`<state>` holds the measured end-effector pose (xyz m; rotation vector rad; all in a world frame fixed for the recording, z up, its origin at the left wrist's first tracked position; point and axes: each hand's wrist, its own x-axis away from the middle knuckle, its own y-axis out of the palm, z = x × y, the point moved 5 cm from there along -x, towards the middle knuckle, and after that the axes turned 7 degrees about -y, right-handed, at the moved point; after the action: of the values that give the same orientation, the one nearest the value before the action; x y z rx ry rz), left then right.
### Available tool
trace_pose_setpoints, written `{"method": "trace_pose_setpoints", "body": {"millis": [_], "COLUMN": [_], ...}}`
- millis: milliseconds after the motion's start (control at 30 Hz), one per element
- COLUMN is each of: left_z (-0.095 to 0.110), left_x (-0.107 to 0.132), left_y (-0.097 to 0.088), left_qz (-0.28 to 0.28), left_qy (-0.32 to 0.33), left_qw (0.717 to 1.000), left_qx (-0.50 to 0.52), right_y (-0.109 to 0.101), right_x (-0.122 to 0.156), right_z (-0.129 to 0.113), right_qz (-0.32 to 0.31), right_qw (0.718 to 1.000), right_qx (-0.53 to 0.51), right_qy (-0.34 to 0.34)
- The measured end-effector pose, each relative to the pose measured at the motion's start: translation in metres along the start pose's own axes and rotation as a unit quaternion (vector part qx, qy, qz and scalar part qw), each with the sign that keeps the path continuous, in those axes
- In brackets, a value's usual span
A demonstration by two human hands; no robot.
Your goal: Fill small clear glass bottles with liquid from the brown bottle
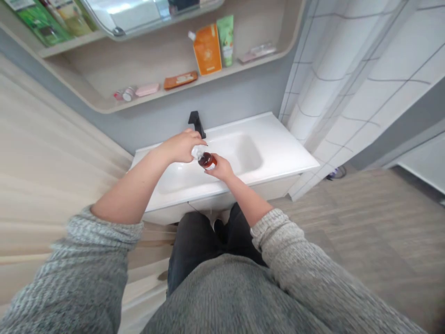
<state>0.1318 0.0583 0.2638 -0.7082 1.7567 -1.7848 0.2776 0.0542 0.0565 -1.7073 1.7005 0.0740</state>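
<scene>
Over a white washbasin, my right hand (pixel 220 168) grips a small amber glass bottle (pixel 207 160) with a white label at its lower end. My left hand (pixel 181 147) closes from above on a white cap (pixel 196 152) at the bottle's neck. The cap touches the bottle, and I cannot tell whether it is screwed on or lifted off. My fingers hide part of both the cap and the bottle. Both hands hang above the basin bowl, close to a black faucet (pixel 196 123).
The white washbasin (pixel 278 157) sits below a curved wall shelf (pixel 167 95) holding an orange tube (pixel 207 50), a green tube (pixel 225 41) and several small items. A mirror's lower edge hangs above. A pale curtain (pixel 55 153) is on the left, a tiled wall (pixel 347 79) on the right.
</scene>
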Motion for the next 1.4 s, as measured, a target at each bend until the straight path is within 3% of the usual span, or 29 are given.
{"method": "trace_pose_setpoints", "body": {"millis": [833, 1100, 1167, 1233, 1400], "left_z": [0.001, -0.020, -0.030, -0.040, -0.063], "left_x": [-0.001, 0.015, 0.024, 0.035, 0.071], "left_y": [0.001, 0.008, 0.021, 0.043, 0.122], "left_qz": [-0.011, 0.073, 0.101, 0.143, 0.275], "left_qy": [0.001, -0.052, -0.097, -0.161, -0.314], "left_qw": [1.000, 0.992, 0.978, 0.944, 0.776], "left_qx": [0.004, 0.088, 0.155, 0.251, 0.472], "right_y": [0.003, -0.001, 0.000, 0.000, 0.002], "right_x": [0.000, -0.001, -0.001, -0.001, -0.002], "right_z": [0.006, -0.001, -0.002, -0.001, 0.002], "right_qz": [-0.004, 0.001, -0.001, -0.001, -0.009], "right_qw": [1.000, 1.000, 1.000, 1.000, 1.000], "right_qx": [0.003, -0.009, -0.010, -0.012, -0.008], "right_qy": [-0.002, -0.001, -0.001, -0.003, -0.007]}}
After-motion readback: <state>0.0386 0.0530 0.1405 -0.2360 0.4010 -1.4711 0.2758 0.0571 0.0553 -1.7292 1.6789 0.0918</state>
